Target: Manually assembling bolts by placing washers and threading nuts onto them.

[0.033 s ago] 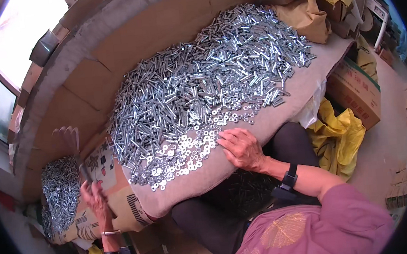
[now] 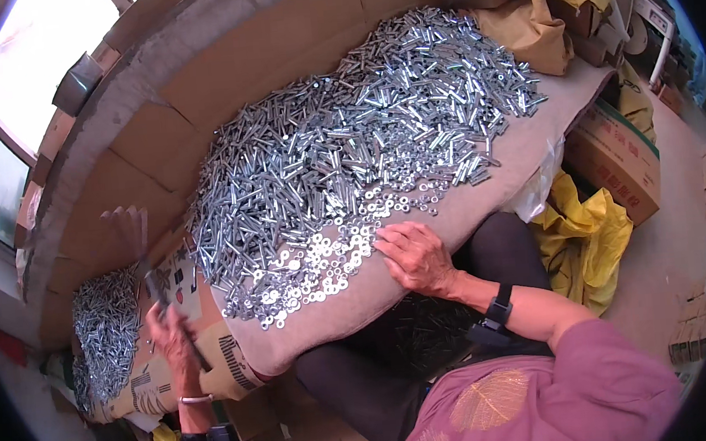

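My left hand [image 2: 171, 330] is closed around the dark handle of a small hand rake [image 2: 158, 290]. The rake's tines point up, blurred, in front of the cardboard-lined wall. On the right, my right hand [image 2: 416, 257] lies on the tan padded cloth [image 2: 321, 339] with its fingers loosely bent; its fingertips are beside flat washers [image 2: 323, 264], and nothing shows in its grasp. Small nuts [image 2: 406, 204] lie just beyond it. Behind them spreads a big heap of silver metal sleeves [image 2: 346, 130].
A smaller heap of metal pieces [image 2: 105, 331] sits at the far left, past a printed cardboard sheet [image 2: 198, 303]. Cardboard [image 2: 232, 56] lines the wall. On the right are a carton [image 2: 614, 163], a yellow bag [image 2: 591, 239] and a tan sack [image 2: 537, 28].
My left hand has moved slightly up and to the right with the hand rake. My right hand stays nearly in place on the cloth.
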`<state>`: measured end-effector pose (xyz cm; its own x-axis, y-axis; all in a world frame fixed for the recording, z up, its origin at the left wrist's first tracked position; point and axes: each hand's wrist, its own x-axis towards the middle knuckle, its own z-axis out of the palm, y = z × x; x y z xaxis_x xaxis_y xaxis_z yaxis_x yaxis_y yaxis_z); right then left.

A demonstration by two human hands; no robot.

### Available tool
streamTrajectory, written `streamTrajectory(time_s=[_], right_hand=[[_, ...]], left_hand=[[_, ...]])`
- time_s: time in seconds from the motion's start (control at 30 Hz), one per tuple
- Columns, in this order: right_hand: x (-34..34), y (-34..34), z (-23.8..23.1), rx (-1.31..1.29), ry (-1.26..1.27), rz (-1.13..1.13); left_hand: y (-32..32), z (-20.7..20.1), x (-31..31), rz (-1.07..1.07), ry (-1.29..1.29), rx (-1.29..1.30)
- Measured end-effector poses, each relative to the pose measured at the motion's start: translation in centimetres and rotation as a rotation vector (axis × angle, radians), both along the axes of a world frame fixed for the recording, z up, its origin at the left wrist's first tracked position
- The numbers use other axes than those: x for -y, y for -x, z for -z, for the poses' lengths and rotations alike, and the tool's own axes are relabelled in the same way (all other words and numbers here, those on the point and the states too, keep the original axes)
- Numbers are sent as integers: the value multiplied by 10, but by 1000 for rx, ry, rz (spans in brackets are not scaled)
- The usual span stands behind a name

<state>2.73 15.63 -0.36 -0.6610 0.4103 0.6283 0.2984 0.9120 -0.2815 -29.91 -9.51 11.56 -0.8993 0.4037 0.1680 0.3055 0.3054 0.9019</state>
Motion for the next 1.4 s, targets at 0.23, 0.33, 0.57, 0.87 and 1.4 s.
streamTrajectory(time_s=[0.23,0.33,0.57,0.87,1.4], right_hand=[[-8,-3,15,-41,4,-12],[-6,0,10,-81,6,-39],[-7,-3,10,-125,44,-65],[-10,-9,17,-179,124,-110],[-8,-3,5,-74,19,-60]], left_hand=[[-113,11,-157,520,-188,371],[-128,16,-191,618,-177,303],[-169,50,-228,606,-149,525],[-238,61,-224,476,-349,838],[-116,20,-224,450,-306,537]])
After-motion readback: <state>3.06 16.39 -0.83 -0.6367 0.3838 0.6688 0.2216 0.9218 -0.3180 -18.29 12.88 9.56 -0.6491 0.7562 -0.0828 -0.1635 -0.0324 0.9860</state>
